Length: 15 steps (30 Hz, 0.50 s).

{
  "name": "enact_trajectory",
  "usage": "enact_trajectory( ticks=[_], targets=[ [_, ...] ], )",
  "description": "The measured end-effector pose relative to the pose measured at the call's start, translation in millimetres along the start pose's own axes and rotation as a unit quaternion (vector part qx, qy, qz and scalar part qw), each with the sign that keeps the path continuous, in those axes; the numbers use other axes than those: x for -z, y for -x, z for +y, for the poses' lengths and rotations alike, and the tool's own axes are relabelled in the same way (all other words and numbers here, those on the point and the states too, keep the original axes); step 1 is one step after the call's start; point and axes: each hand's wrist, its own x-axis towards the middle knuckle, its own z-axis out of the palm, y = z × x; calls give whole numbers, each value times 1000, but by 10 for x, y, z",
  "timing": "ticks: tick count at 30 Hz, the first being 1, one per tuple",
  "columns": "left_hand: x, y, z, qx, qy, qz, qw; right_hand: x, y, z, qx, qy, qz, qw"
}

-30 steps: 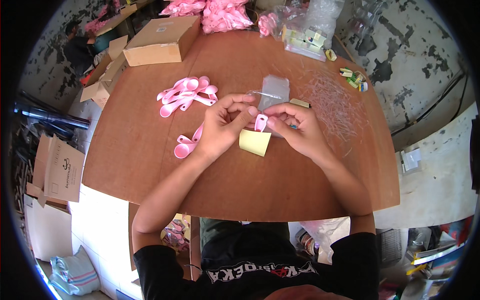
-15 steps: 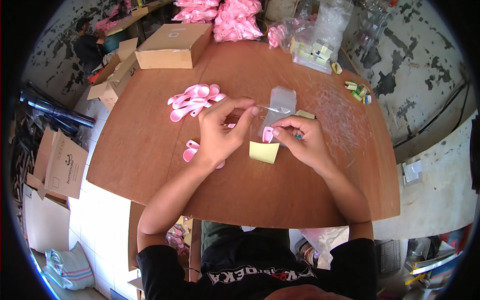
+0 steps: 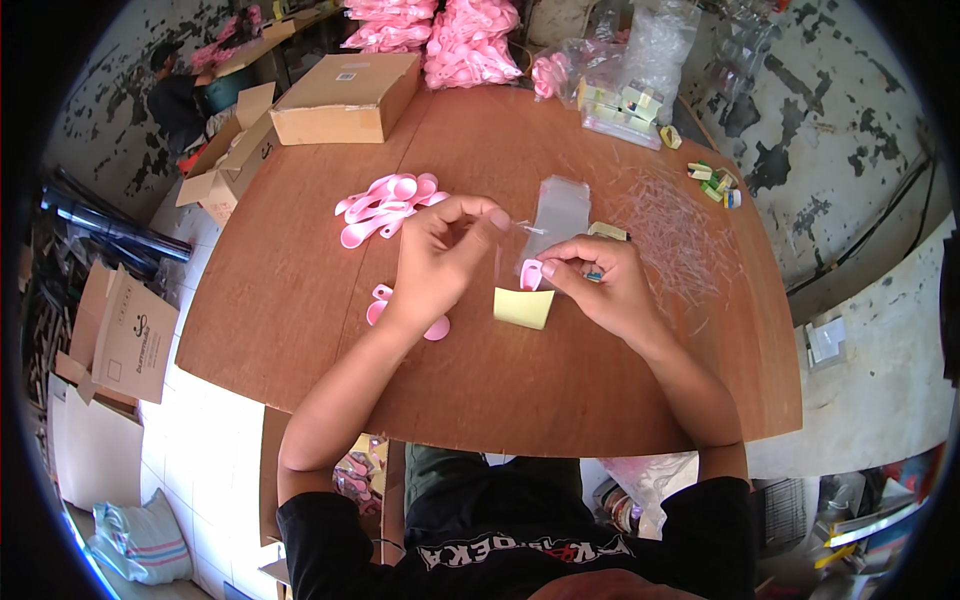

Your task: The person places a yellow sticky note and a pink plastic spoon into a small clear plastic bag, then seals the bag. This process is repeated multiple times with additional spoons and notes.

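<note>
My right hand [image 3: 603,282] pinches the top of a small packet. Out of it shows a pink spoon handle [image 3: 531,273] with a yellow card [image 3: 523,308] below it. To the left, my left hand [image 3: 447,255] has thumb and forefinger pinched together on a thin clear plastic strip [image 3: 527,227]. Behind the hands lies a stack of clear plastic bags [image 3: 562,212]. A pile of pink spoons [image 3: 390,205] rests beyond my left hand, and a few more pink spoons [image 3: 378,310] lie beside my left wrist, partly hidden.
Loose clear strips [image 3: 675,235] are strewn on the right of the brown table [image 3: 480,400]. Small yellow-green items [image 3: 715,183] lie near its right edge. A cardboard box [image 3: 345,100] and bags of pink spoons [image 3: 472,45] stand at the back. Another person [image 3: 178,98] sits at far left.
My left hand has shifted slightly, its fingertips moving a little left, with the clear strip at them. The right hand still holds the packet in nearly the same place.
</note>
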Motion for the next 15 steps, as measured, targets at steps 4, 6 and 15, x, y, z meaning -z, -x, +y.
enact_trajectory(
  ticks=[4, 6, 15],
  targets=[
    [-25, -17, -90, 126, 317, -31, 940, 14, -15, 49, -83, -122, -15, 989],
    [-21, -22, -117, 143, 351, -37, 925, 15, -29, 30, -99, -148, -28, 984],
    [-64, 16, -98, 129, 300, -39, 944, 28, -25, -34, 0, -94, 19, 995]
  ],
)
